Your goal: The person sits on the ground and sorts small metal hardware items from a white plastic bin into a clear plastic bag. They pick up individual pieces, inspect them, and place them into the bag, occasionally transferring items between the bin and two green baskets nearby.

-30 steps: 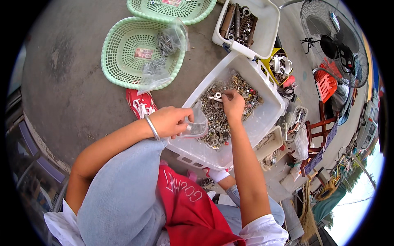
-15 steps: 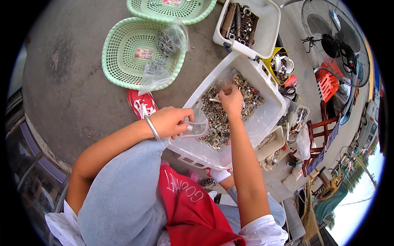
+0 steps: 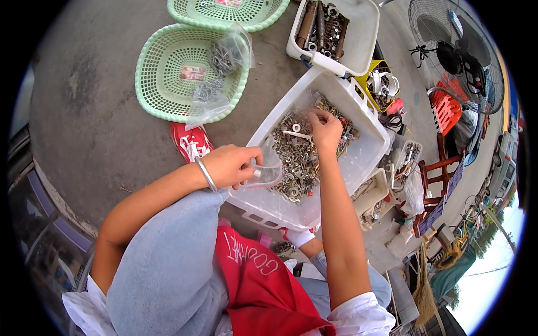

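Note:
My left hand [image 3: 232, 163] is closed on the edge of a clear plastic zip bag [image 3: 268, 176], which hangs over the near left side of a translucent white bin [image 3: 358, 168]. Mixed screws, bolts and nuts [image 3: 297, 162] are heaped inside the bin. Over the heap's far side is my right hand [image 3: 327, 132], its fingers bent down and pinched together. Whatever lies between those fingertips is too small to make out. Left of them, a slim white piece [image 3: 296, 134] and a pale ring [image 3: 296, 127] rest on top of the heap.
At the far left, a green basket [image 3: 152, 73] holds two bags of screws [image 3: 224, 59]; another green basket [image 3: 235, 21] stands behind. A white tub [image 3: 361, 33] of large bolts adjoins the bin. Rightward are a yellow container [image 3: 365, 79], a fan [image 3: 457, 59] and small trays [image 3: 376, 193].
My right hand has shifted slightly right over the heap, uncovering the white piece and pale ring. My left hand keeps its hold on the bag. The view has shifted a little.

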The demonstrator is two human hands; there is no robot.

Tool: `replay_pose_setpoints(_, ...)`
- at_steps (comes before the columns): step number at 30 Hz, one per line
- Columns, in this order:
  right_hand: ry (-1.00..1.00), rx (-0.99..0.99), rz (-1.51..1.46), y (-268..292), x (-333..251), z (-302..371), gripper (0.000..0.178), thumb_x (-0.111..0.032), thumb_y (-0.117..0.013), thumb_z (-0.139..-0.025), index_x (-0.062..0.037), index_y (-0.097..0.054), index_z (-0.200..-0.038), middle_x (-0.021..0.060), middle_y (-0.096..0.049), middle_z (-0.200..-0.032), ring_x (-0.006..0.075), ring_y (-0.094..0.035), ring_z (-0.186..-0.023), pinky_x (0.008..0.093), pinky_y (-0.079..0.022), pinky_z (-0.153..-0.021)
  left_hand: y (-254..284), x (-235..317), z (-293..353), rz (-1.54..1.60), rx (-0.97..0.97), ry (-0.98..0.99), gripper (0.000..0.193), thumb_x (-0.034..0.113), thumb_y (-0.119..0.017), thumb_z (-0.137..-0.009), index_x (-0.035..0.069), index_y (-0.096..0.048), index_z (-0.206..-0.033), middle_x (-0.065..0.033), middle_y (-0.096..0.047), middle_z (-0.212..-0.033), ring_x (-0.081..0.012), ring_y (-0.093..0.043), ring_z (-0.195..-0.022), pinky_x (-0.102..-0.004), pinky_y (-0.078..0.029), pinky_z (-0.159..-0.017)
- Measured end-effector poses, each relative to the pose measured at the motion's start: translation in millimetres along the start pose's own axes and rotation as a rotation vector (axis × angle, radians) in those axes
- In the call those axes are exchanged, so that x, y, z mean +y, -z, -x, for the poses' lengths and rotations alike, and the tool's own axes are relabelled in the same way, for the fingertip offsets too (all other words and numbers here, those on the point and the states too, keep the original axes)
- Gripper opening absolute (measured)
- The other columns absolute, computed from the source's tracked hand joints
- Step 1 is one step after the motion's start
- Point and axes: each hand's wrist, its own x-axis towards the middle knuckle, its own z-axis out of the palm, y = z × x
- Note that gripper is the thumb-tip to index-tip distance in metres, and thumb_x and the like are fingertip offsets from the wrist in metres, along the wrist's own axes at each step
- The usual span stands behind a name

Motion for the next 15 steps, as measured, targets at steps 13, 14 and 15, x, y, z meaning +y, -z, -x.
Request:
replay_pose_setpoints(13, -0.206, 0.499, -0.450, 145, 98, 92, 0.025, -0.014, -0.069, -0.084, 0.0045, -0.063, -0.101, 0.0043, -0.062, -0.077, 0.0100, -0.059, -0.066, 0.0237, -0.052, -0.060, 0, 1, 2, 0.008, 0.001, 0.027, 0.015, 0.009, -0.050, -0.088, 0.005, -0.052, -0.102, -0.0072, -0.064, -0.065, -0.0151, -0.064, -0.051, -0.0282, -0.050, -0.048)
replay_pose_setpoints(14, -0.254, 0.538, -0.438, 167, 118, 96, 0.026, -0.014, -0.068, -0.085, 0.0045, -0.062, -0.102, 0.0056, -0.062, -0.081, 0.0108, -0.059, -0.067, 0.0237, -0.052, -0.059, 0, 2, 1, 0.012, -0.002, 0.033, 0.016, 0.009, -0.050, -0.088, 0.004, -0.052, -0.102, -0.0070, -0.064, -0.065, -0.0150, -0.064, -0.051, -0.0281, -0.050, -0.048)
replay_pose_setpoints(15, -0.301, 0.581, -0.427, 187, 142, 100, 0.026, -0.013, -0.067, -0.085, 0.0045, -0.061, -0.104, 0.0069, -0.062, -0.084, 0.0116, -0.059, -0.068, 0.0238, -0.052, -0.059, 0, 3, 1, 0.013, -0.008, 0.035, 0.016, 0.009, -0.050, -0.088, 0.004, -0.052, -0.102, -0.0069, -0.063, -0.064, -0.0150, -0.064, -0.051, -0.0280, -0.050, -0.048)
